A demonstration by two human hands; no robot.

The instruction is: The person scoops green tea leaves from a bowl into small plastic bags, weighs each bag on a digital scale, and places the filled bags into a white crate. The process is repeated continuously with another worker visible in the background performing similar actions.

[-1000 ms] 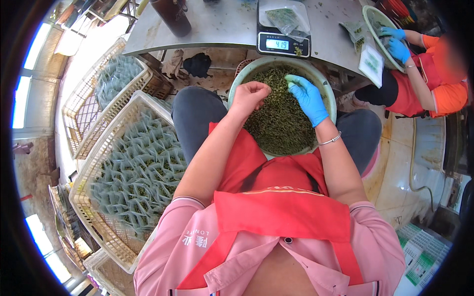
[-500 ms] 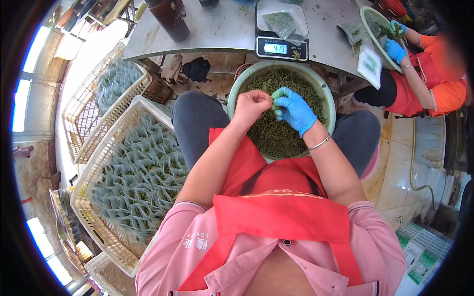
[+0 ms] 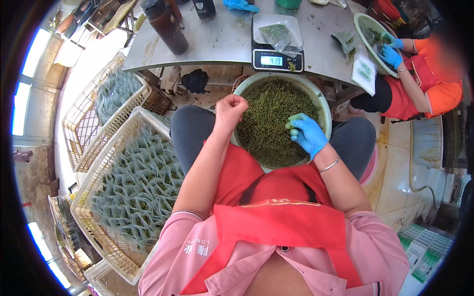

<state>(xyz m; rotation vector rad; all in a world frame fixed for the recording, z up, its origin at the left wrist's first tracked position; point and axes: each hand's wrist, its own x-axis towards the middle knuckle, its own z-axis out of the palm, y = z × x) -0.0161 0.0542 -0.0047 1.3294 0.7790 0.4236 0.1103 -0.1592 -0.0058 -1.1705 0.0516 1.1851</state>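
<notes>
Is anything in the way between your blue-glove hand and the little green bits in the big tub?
No, nothing that I can see. The gloved right hand is right over the green bits, inside the outline of the tub. The bare left hand is off by the left rim, not between them.

I sit in a packing workshop: digital scale point(image 3: 276, 60) on metal table point(image 3: 217, 47), crates point(image 3: 106, 242) of small bags point(image 3: 136, 190), aproned co-worker point(image 3: 402, 93).

2 round basins point(image 3: 323, 106); 1 bare left hand point(image 3: 228, 112); 3 blue-gloved hands point(image 3: 309, 136) — 1 the person's right, 2 a co-worker's point(image 3: 442, 98); 2 red aprons point(image 3: 279, 227); 1 scale point(image 3: 276, 60); 1 brown bottle point(image 3: 168, 35); 1 metal table point(image 3: 219, 47) — plus at least 3 crates point(image 3: 111, 248).
</notes>
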